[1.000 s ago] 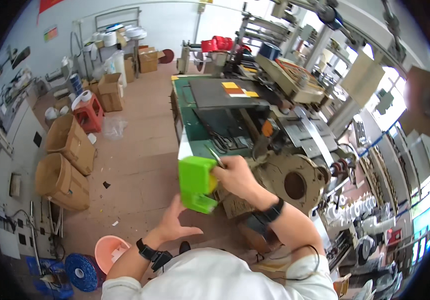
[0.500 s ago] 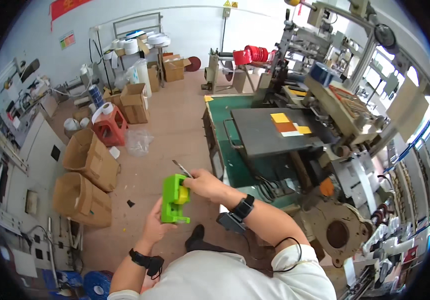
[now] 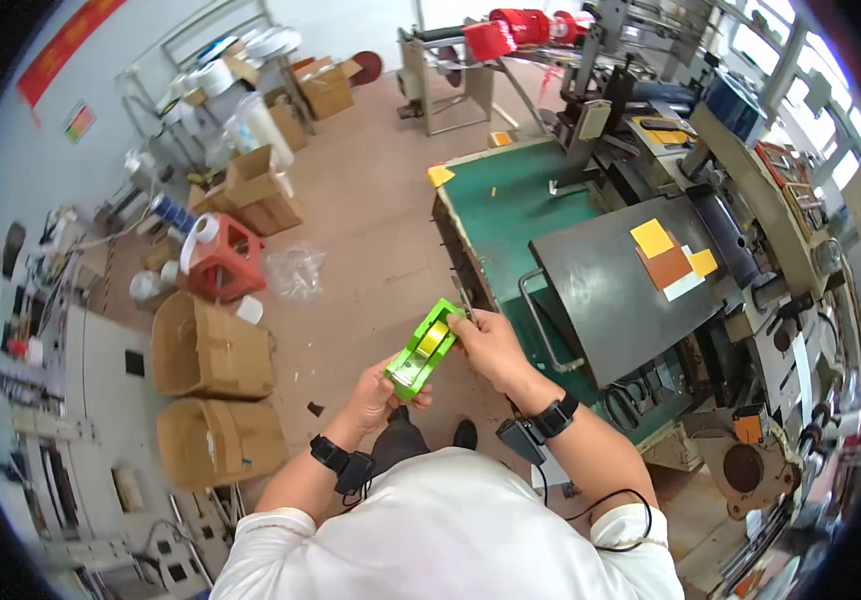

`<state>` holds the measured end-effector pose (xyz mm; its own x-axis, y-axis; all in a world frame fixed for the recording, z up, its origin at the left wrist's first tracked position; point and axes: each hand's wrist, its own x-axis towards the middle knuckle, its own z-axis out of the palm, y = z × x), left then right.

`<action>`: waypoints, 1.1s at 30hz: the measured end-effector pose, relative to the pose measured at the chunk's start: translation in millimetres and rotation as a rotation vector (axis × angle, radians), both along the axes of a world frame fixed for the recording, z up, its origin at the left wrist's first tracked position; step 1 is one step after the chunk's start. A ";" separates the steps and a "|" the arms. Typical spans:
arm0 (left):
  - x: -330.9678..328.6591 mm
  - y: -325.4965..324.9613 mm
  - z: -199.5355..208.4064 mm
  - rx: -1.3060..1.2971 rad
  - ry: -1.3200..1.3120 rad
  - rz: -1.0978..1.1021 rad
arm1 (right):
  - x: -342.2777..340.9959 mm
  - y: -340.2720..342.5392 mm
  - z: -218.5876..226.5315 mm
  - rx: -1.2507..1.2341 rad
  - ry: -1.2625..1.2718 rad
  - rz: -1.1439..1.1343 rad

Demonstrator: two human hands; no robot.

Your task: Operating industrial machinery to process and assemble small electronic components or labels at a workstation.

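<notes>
Since a moment ago, the green tape dispenser (image 3: 425, 347) has risen and tilted, now lying slantwise between both hands above the floor, beside the green machine surface (image 3: 511, 200). Left hand (image 3: 376, 392) cups its lower end, fingers curled around it. Right hand (image 3: 489, 342) grips the upper end, fingers closed over the top. Two open cardboard boxes (image 3: 213, 392) stand on the floor to the person's left.
</notes>
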<state>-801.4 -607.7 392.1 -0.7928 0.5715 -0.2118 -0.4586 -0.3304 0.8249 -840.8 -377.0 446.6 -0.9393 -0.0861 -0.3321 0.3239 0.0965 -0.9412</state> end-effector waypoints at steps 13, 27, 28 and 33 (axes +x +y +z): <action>-239.1 45.5 -23.8 0.162 -0.096 -0.389 | -134.8 2.2 -34.2 0.041 0.323 -0.779; -303.3 78.7 -74.0 -0.189 0.085 -0.523 | -63.4 -41.4 54.5 0.343 0.171 -0.298; -305.7 73.9 -82.0 -0.238 0.106 -0.474 | -43.3 -46.9 85.6 0.223 0.096 -0.342; -300.2 45.6 -12.2 -0.369 0.367 -0.893 | 59.3 -5.8 155.1 0.291 -0.016 -0.820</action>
<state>-1101.7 -562.0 379.9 -0.1633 0.9317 -0.3244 -0.1124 0.3092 0.9444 -781.5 -382.8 601.6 -0.6627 0.7062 -0.2493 0.4095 0.0630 -0.9101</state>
